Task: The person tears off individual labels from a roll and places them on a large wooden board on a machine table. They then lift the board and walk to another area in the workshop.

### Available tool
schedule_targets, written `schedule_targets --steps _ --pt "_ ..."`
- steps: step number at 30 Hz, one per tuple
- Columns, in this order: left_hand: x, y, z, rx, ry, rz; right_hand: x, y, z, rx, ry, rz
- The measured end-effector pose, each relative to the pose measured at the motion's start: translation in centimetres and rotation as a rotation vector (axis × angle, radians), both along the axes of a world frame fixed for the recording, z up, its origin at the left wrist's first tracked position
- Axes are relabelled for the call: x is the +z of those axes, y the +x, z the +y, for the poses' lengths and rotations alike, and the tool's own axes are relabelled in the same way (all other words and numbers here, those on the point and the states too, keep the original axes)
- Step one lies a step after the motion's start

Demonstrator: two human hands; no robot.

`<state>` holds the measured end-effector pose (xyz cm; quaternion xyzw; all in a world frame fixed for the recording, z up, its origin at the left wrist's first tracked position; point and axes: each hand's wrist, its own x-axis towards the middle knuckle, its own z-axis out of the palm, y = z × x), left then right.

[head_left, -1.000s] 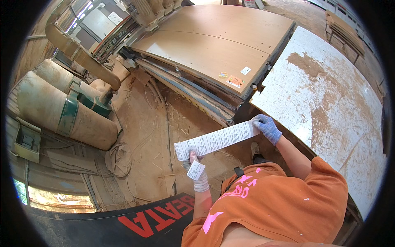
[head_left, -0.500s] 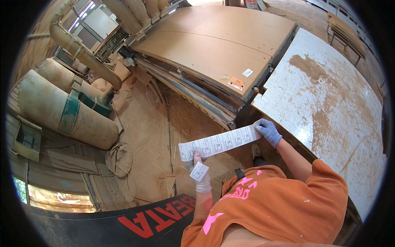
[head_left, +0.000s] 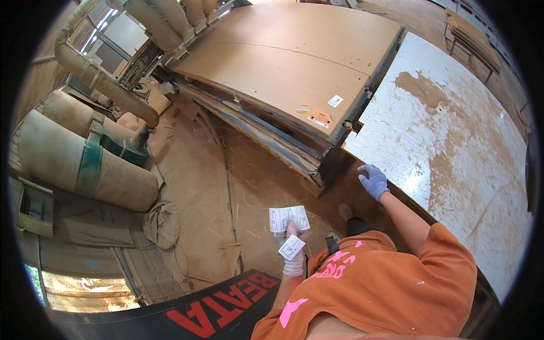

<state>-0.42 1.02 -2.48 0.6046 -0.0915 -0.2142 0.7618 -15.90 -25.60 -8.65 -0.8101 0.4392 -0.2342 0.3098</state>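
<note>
- Dusty floor [head_left: 195, 170] lies below the labels [head_left: 278, 219].
- Left hand [head_left: 292, 229] pinches them; a tag [head_left: 291, 247] sits near its wrist.
- Right hand [head_left: 374, 182], empty and loosely open, is near the white table [head_left: 416, 127].
- Tan board [head_left: 272, 62] lies beyond.

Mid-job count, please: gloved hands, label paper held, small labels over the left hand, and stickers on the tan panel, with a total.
Gloved hands: 2 (left hand, right hand)
Held label paper, as one bunch: 1
Small white label: 1
Tan panel stickers: 3 (white sticker, orange sticker, rounded sticker)
Total: 7
</note>
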Motion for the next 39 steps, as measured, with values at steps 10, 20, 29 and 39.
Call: schedule_targets --steps 10,20,29,39 --pt "0.1 -0.8 -5.8 -0.058 0.029 0.123 -1.0 4.0 -6.5 0.132 -0.248 0.209" --pt "0.8 0.8 -11.7 0.003 0.043 0.017 -2.2 6.4 -10.3 0.295 -0.342 0.223" --pt "1.9 1.1 -15.8 0.065 -0.041 0.074 -2.9 6.2 -11.1 0.341 -0.357 0.164" --pt "2.1 1.1 -18.0 0.137 0.030 -0.003 -3.2 6.2 -11.5 0.368 -0.324 0.153"
